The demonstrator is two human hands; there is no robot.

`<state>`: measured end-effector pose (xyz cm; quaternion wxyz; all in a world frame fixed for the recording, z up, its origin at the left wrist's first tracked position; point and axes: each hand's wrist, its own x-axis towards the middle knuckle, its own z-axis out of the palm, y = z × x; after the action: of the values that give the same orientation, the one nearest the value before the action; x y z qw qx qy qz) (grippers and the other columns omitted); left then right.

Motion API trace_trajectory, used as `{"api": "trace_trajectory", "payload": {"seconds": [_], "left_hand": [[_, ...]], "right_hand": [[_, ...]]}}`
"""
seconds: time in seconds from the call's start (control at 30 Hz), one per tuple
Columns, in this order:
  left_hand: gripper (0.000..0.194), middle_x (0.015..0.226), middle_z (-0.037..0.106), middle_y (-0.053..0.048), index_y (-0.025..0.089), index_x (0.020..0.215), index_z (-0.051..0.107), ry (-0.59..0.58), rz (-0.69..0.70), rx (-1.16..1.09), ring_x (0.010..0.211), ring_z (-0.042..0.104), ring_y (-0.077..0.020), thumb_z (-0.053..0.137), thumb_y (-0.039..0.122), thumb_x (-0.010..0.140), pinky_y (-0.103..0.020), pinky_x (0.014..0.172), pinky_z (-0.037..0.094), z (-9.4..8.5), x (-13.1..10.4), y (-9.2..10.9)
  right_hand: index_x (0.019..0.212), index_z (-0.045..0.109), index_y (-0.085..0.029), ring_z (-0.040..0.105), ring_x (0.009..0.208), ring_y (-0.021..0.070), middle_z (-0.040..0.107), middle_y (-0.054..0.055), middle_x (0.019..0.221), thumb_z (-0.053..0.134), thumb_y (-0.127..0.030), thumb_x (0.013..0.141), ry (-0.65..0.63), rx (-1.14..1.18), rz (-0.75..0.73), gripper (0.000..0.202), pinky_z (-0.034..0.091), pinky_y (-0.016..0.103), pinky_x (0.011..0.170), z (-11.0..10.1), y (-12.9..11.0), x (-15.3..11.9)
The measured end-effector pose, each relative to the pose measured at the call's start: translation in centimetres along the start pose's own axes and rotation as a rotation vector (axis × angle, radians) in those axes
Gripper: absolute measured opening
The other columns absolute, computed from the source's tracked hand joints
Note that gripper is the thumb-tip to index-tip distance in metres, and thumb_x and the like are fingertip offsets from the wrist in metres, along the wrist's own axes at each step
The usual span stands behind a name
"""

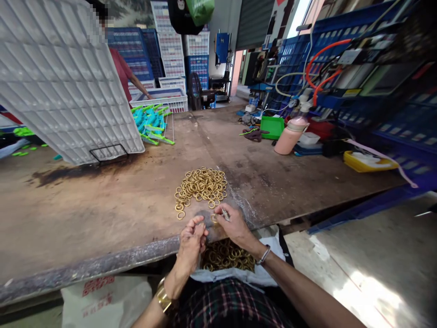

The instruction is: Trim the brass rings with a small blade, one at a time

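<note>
My right hand [234, 226] is closed around a small silvery metal tool [225, 214], whose exact kind I cannot make out. Just below its fingertips is a single brass-coloured ring [214, 218]; whether the fingers touch it is unclear. To the left, my left hand [191, 239] has its fingers curled and pressed together over the table edge, and anything in them is hidden. A heap of brass-coloured rings [201, 184] lies on the tabletop beyond both hands. More rings [228, 256] fill a white-lined bag [273, 246] below the edge, at my lap.
A tall white ribbed panel [75, 82] leans on a black wire stand at left, beside green and turquoise plastic pieces [153, 123]. A pink bottle [290, 136], green tray [272, 127] and yellow tray [368, 161] stand right. Behind, a person [121, 68] reaches into a crate [164, 98].
</note>
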<state>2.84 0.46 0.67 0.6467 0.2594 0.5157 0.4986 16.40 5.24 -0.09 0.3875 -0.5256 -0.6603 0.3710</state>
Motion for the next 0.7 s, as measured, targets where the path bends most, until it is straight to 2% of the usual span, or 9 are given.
{"api": "trace_trajectory", "payload": {"seconds": [0.13, 0.27, 0.37, 0.5, 0.6, 0.7], "left_hand": [[0.038, 0.053, 0.046, 0.008, 0.018, 0.087, 0.051, -0.022, 0.021, 0.063, 0.036, 0.028, -0.0025, 0.064, 0.045, 0.065, -0.015, 0.034, 0.017, 0.2, 0.2, 0.1], [0.033, 0.046, 0.038, 0.010, 0.016, 0.069, 0.049, -0.023, 0.065, 0.070, 0.035, 0.024, -0.0020, 0.065, 0.044, 0.065, -0.016, 0.035, 0.017, -0.1, 0.1, -0.2], [0.033, 0.047, 0.040, 0.010, 0.017, 0.070, 0.048, 0.010, 0.112, 0.033, 0.035, 0.025, -0.0023, 0.064, 0.045, 0.066, -0.016, 0.036, 0.018, -0.3, 0.0, -0.6], [0.032, 0.047, 0.039, 0.009, 0.017, 0.068, 0.048, 0.029, 0.188, 0.069, 0.037, 0.027, -0.0031, 0.060, 0.046, 0.071, -0.017, 0.038, 0.020, -0.5, 0.0, -1.2], [0.029, 0.049, 0.043, 0.007, 0.016, 0.067, 0.050, 0.032, 0.270, 0.171, 0.040, 0.031, -0.0040, 0.057, 0.043, 0.074, -0.017, 0.040, 0.023, -0.6, 0.0, -1.4], [0.027, 0.054, 0.049, 0.005, 0.016, 0.069, 0.052, 0.011, 0.276, 0.194, 0.041, 0.032, -0.0041, 0.057, 0.042, 0.075, -0.018, 0.040, 0.024, -0.7, -0.1, -1.4]], "right_hand": [[0.071, 0.051, -0.017, 0.046, 0.063, 0.0105, 0.050, -0.004, 0.066, 0.048, -0.022, 0.069, -0.047, 0.151, 0.047, 0.006, 0.036, 0.021, 0.061, 0.4, -1.3, -0.8], [0.069, 0.050, -0.017, 0.043, 0.062, 0.0092, 0.047, -0.004, 0.064, 0.050, -0.023, 0.068, -0.070, 0.239, 0.064, 0.006, 0.035, 0.020, 0.059, 0.9, -1.5, -1.1], [0.070, 0.048, -0.018, 0.036, 0.050, 0.0063, 0.041, -0.007, 0.058, 0.050, -0.030, 0.072, -0.062, 0.344, 0.202, 0.012, 0.030, 0.018, 0.047, 1.4, -1.0, -1.2], [0.078, 0.045, -0.019, 0.021, 0.034, 0.0030, 0.041, -0.009, 0.053, 0.046, -0.049, 0.076, -0.219, 0.583, 0.465, 0.029, 0.015, 0.017, 0.033, 1.9, -0.7, -1.7], [0.075, 0.045, -0.019, 0.020, 0.031, 0.0020, 0.043, -0.008, 0.053, 0.046, -0.055, 0.075, -0.305, 0.650, 0.490, 0.036, 0.013, 0.017, 0.031, 2.2, -0.9, -2.1], [0.065, 0.044, -0.018, 0.021, 0.032, 0.0024, 0.040, -0.008, 0.049, 0.045, -0.051, 0.078, -0.320, 0.604, 0.462, 0.035, 0.014, 0.018, 0.032, 2.3, -1.3, -2.0]]}}
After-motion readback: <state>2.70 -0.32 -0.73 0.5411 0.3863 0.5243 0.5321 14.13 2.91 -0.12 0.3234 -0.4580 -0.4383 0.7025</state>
